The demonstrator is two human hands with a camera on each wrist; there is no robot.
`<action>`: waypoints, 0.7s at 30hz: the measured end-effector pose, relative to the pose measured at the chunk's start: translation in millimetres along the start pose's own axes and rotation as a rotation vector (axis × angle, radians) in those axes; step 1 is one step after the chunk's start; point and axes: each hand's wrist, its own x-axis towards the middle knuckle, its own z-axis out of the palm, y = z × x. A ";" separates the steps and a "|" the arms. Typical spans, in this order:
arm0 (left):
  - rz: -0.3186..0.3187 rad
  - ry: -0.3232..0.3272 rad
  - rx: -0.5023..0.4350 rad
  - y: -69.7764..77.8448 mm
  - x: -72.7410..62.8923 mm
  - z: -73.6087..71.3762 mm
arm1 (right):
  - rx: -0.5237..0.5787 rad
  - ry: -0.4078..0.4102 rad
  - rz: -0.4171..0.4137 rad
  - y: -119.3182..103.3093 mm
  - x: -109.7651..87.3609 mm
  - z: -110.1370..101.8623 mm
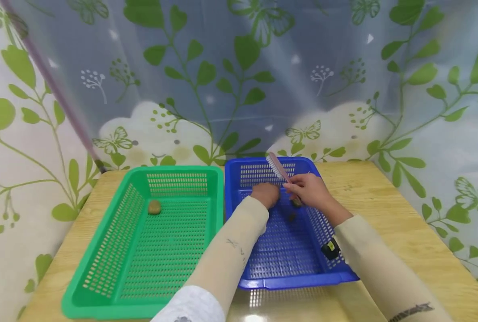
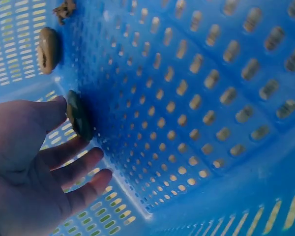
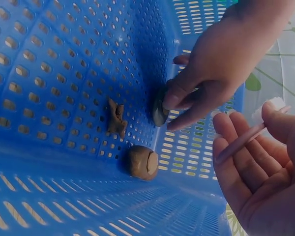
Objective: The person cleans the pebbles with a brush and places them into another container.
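Note:
Inside the blue basket (image 1: pixel 291 282), my left hand (image 1: pixel 266 194) reaches down at the far end. Its thumb and index finger pinch the edge of a smooth, dark green stone (image 2: pixel 79 116) lying by the basket wall; the other fingers are spread. My right hand (image 1: pixel 309 190) is raised over the basket's right side, gripping a pink brush (image 1: pixel 279 169) with white bristles by its handle, bristle end up. Below it lie a rounded brown stone (image 3: pixel 142 162) with a paler flat patch and a small, gnarled brown piece (image 3: pixel 116 118) resembling wood.
To the left stands a green basket (image 1: pixel 219 197) with a round brown stone (image 1: pixel 154 207) near its far left. A black object (image 1: pixel 330 249) with a yellow-green patch is at the blue basket's right wall. Both baskets stand on a wooden table (image 1: pixel 399 232) before a leaf-patterned curtain (image 1: pixel 239 89).

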 end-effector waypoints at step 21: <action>0.110 0.038 -0.133 -3.8 -2.6 -2.5 | -0.014 -0.006 0.004 -1.6 0.0 1.3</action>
